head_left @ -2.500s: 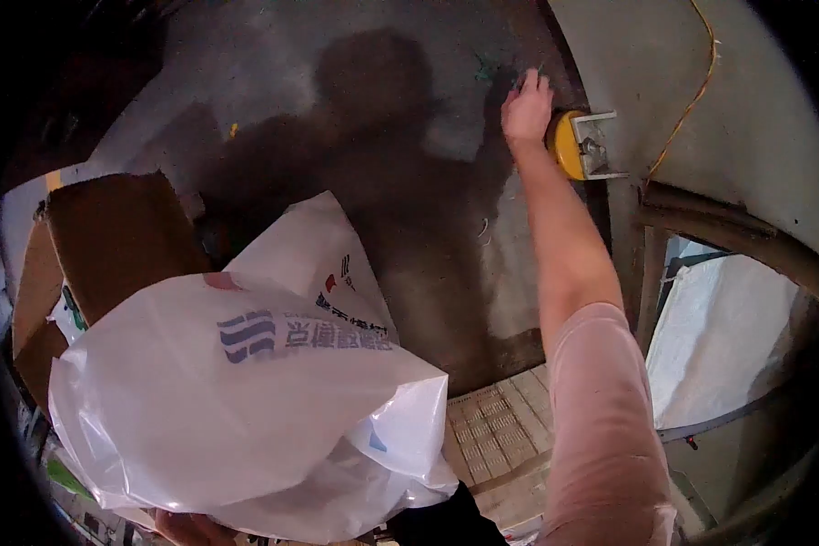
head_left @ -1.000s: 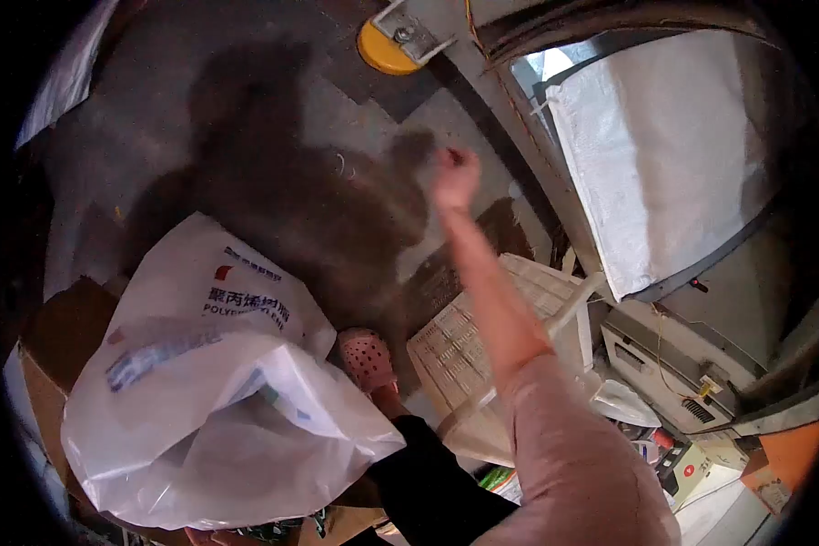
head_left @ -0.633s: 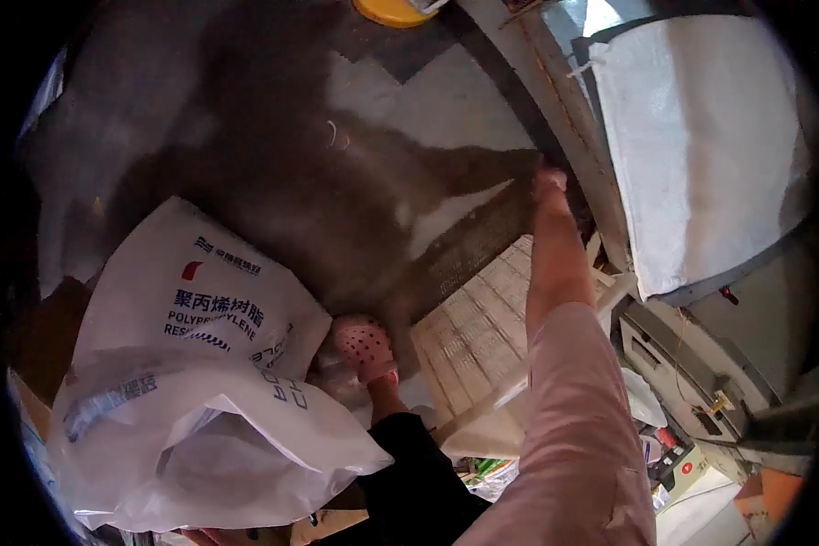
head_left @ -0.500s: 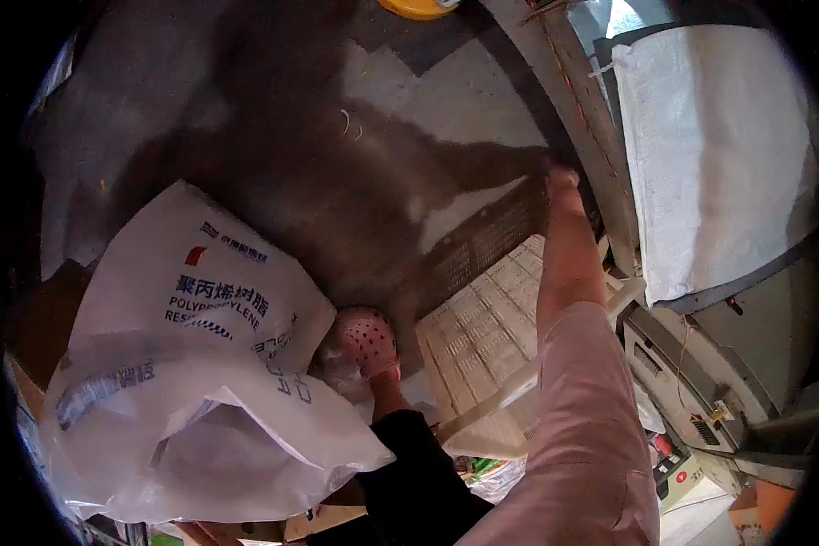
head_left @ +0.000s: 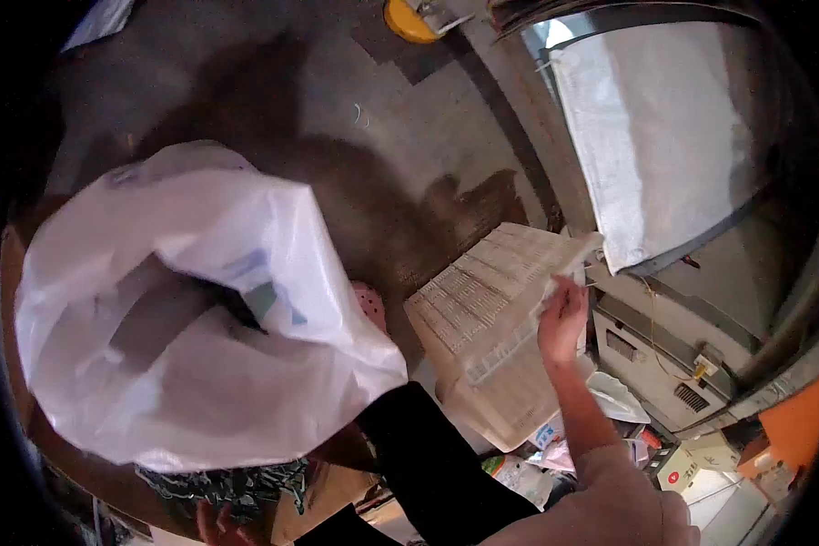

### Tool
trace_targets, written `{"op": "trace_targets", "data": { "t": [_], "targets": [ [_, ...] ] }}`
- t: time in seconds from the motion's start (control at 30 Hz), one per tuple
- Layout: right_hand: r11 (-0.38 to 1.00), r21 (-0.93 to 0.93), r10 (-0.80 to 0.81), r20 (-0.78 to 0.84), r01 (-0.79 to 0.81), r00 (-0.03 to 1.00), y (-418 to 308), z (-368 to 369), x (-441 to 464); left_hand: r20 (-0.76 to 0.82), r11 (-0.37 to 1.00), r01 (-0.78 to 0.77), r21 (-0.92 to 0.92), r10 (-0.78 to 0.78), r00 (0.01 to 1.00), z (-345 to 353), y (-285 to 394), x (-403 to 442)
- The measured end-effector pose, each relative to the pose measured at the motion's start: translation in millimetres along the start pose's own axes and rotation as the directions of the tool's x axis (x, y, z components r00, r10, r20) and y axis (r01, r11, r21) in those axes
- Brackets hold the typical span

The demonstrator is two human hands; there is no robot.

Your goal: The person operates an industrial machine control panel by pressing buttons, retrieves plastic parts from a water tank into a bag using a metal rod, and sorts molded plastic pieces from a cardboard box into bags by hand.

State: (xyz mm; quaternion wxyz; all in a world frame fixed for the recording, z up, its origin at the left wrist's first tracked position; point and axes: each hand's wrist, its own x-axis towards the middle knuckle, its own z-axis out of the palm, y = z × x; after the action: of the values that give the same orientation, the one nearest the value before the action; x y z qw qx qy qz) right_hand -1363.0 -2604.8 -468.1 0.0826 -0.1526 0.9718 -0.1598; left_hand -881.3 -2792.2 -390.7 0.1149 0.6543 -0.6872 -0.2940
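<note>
A large white woven sack (head_left: 273,382) stands at the left, its mouth facing me and its inside in shadow. Dark green, tangled-looking pieces (head_left: 237,484) show below its rim, beside cardboard (head_left: 323,491). At the bottom edge, only the fingers of my left hand (head_left: 223,525) are visible; they are slightly apart, close under the green pieces, and the palm is out of view. On the right, a cream slotted plastic crate (head_left: 482,300) lies tilted on the floor. The fingers of my right hand (head_left: 566,318) are closed at its upper right rim.
A white sheet-like sack (head_left: 655,136) hangs at the upper right above a grey machine housing (head_left: 655,364). A yellow round object (head_left: 409,22) is on the floor at the top. Packets (head_left: 519,478) lie under the crate, and an orange panel (head_left: 801,423) stands at the right.
My right hand has drawn back from beyond the crate to its rim. The view has shifted; the sack's mouth now faces up toward me, its printed side hidden, and green pieces show below it.
</note>
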Motion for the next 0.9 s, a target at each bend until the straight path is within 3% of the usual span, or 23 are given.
{"op": "trace_targets", "data": {
  "t": [0.03, 0.07, 0.13, 0.2, 0.27, 0.33, 0.4, 0.47, 0.5, 0.53, 0.57, 0.6, 0.63, 0.67, 0.7, 0.73, 0.77, 0.8, 0.83, 0.87, 0.9],
  "targets": [
    [0.959, 0.124, 0.252, 0.040, -0.256, 0.967, 12.0, 1.5, -21.4, 0.052, 0.997, 0.062, 0.049, -0.064, 0.997, 1.5, 11.5, -9.3],
    [0.837, 0.232, 0.481, 0.118, -0.495, 0.869, 18.1, 3.9, -39.4, 0.075, 0.993, 0.104, -0.055, -0.100, 0.992, 0.2, 14.1, -22.6],
    [0.787, 0.178, 0.543, 0.252, -0.590, 0.801, 23.4, 17.1, -50.7, 0.111, 0.975, 0.144, -0.169, -0.126, 0.986, -11.0, 15.1, -45.7],
    [0.742, 0.180, 0.600, 0.252, -0.646, 0.759, 28.7, 33.8, -44.8, 0.433, 0.943, 0.218, -0.251, -0.092, 0.897, -34.6, 18.7, -66.8],
    [0.847, 0.133, 0.492, 0.167, -0.514, 0.854, 23.2, 46.8, -39.5, 0.436, 0.937, 0.200, -0.286, -0.058, 0.898, -51.0, 13.8, -83.2],
    [0.916, -0.079, 0.400, 0.136, -0.392, 0.906, 14.3, 49.0, -30.7, 0.492, 0.906, 0.275, -0.323, -0.088, 0.866, -68.7, 19.1, -95.6],
    [0.872, -0.263, 0.446, 0.078, -0.413, 0.892, -21.8, 49.7, -19.4, 0.487, 0.920, 0.226, -0.321, -0.045, 0.873, -72.1, 23.2, -110.6],
    [0.943, -0.195, 0.311, 0.224, -0.270, 0.923, -57.1, 53.3, 0.3, 0.517, 0.913, 0.162, -0.375, 0.061, 0.854, -61.9, 18.7, -119.2],
    [0.959, -0.155, 0.264, 0.204, -0.235, 0.943, -72.4, 65.4, 12.0, 0.601, 0.952, 0.149, -0.267, 0.043, 0.798, -58.0, 48.7, -109.7],
    [0.974, -0.125, 0.208, 0.190, -0.187, 0.959, -87.0, 79.7, 24.2, 0.619, 0.900, 0.245, -0.360, 0.034, 0.785, -36.1, 58.9, -113.0],
    [0.976, -0.055, 0.218, 0.312, -0.212, 0.925, -114.8, 77.2, 32.5, 0.672, 0.946, 0.180, -0.271, 0.052, 0.739, -14.8, 72.5, -111.3],
    [0.982, -0.007, 0.180, 0.349, -0.189, 0.920, -136.3, 77.3, 34.6, 0.681, 0.892, 0.231, -0.388, 0.109, 0.724, 17.1, 75.3, -117.8],
    [0.998, -0.038, -0.047, 0.173, 0.054, 0.984, -142.2, 100.3, 36.5, 0.780, 0.846, 0.416, -0.333, 0.000, 0.626, 36.0, 119.4, -104.2],
    [0.971, 0.234, -0.096, 0.190, 0.050, 0.977, -158.3, 98.8, 31.4, 0.734, 0.854, 0.305, -0.422, 0.123, 0.668, 72.0, 129.8, -103.7],
    [0.797, 0.559, -0.031, 0.415, -0.228, 0.909, -161.6, 86.6, 22.4, 0.675, 0.858, 0.179, -0.482, 0.234, 0.699, 111.9, 139.2, -102.7],
    [0.716, 0.643, -0.058, 0.444, -0.272, 0.894, -150.7, 75.5, 11.6, 0.612, 0.844, 0.050, -0.533, 0.344, 0.712, 148.2, 150.2, -100.5],
    [0.623, 0.717, -0.091, 0.462, -0.312, 0.882, -137.9, 68.0, 3.3, 0.656, 0.872, 0.134, -0.471, 0.245, 0.714, 175.2, 164.3, -97.2],
    [0.670, 0.717, -0.027, 0.285, -0.194, 0.958, -92.2, 89.3, -11.4, 0.691, 0.888, 0.212, -0.408, 0.149, 0.707, 198.6, 177.8, -89.8],
    [0.683, 0.651, 0.174, 0.298, -0.333, 0.939, -100.3, 16.4, -31.3, 0.712, 0.908, 0.269, -0.320, 0.044, 0.700, 217.4, 187.3, -77.5],
    [0.887, 0.459, 0.061, -0.018, -0.046, 0.998, -28.3, 30.5, -54.3, 0.723, 0.918, 0.328, -0.224, -0.069, 0.687, 232.2, 194.4, -68.1],
    [0.789, 0.502, 0.381, 0.055, -0.355, 0.923, 22.5, 23.4, -73.2, 0.730, 0.922, 0.325, -0.211, -0.072, 0.680, 246.7, 195.3, -60.4]
  ]
}}
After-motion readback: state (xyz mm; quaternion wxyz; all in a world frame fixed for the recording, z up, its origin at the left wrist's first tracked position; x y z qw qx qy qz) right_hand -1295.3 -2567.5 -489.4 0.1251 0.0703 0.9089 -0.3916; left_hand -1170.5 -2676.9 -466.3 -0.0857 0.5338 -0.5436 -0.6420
